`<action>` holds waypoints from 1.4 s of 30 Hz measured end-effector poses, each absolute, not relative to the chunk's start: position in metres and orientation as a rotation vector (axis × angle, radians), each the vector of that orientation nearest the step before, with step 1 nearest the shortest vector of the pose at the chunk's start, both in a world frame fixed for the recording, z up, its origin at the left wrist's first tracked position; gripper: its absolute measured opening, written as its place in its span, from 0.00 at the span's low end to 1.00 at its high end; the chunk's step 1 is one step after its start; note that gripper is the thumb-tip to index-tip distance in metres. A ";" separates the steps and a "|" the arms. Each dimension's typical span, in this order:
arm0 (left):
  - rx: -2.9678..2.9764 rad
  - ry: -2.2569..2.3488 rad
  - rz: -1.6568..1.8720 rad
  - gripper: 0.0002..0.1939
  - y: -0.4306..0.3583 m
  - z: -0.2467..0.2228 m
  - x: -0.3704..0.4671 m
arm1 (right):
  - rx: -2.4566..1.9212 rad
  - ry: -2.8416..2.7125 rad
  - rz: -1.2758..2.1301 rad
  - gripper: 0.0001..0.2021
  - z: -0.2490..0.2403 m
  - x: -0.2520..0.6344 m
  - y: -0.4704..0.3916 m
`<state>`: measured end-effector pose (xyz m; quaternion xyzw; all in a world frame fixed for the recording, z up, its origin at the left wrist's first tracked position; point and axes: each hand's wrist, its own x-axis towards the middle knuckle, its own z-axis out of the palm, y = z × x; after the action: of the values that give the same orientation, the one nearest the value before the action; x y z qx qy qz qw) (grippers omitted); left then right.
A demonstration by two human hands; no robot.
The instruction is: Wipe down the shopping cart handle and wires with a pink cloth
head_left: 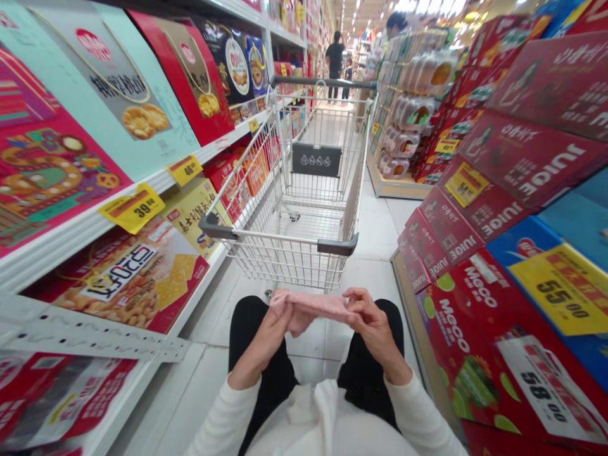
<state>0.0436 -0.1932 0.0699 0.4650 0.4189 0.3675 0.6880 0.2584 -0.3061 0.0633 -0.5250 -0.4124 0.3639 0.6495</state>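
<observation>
Cloth, pink [323, 304], one: held above and between the knees [247, 320], before the trolley [339, 245]. Grip: left hand [278, 329] and right hand [373, 323] each pinch an end. Done, I judge from my remote view: cloth lifted, drawn out lengthwise. Left: bunched folds unopened, cloth not set down.

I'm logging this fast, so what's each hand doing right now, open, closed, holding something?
Left hand: closed, holding one end of the pink cloth.
Right hand: closed, pinching the other end of the pink cloth.
</observation>
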 end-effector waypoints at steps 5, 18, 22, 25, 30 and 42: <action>0.915 0.728 0.786 0.26 -0.196 0.073 0.035 | -1.106 -0.717 1.295 0.26 0.044 0.227 -0.302; 1.035 0.718 0.942 0.26 -0.187 0.079 0.014 | -1.140 -0.381 1.437 0.24 0.016 0.221 -0.301; 1.253 0.724 0.961 0.23 -0.176 0.080 0.004 | -1.189 -0.353 1.240 0.24 0.017 0.239 -0.302; 1.388 0.751 0.940 0.20 -0.175 0.084 0.002 | -1.176 -0.352 1.137 0.24 0.020 0.247 -0.301; 1.476 0.749 0.937 0.20 -0.180 0.081 0.007 | -1.167 -0.353 1.323 0.31 0.024 0.238 -0.302; 1.570 0.818 1.002 0.18 -0.182 0.087 0.000 | -1.409 -0.400 1.253 0.35 0.026 0.243 -0.327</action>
<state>-0.0002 -0.1824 0.0871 0.6566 0.3421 0.4190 0.5257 0.2426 -0.3271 0.0256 -0.6005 -0.1704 0.5340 0.5704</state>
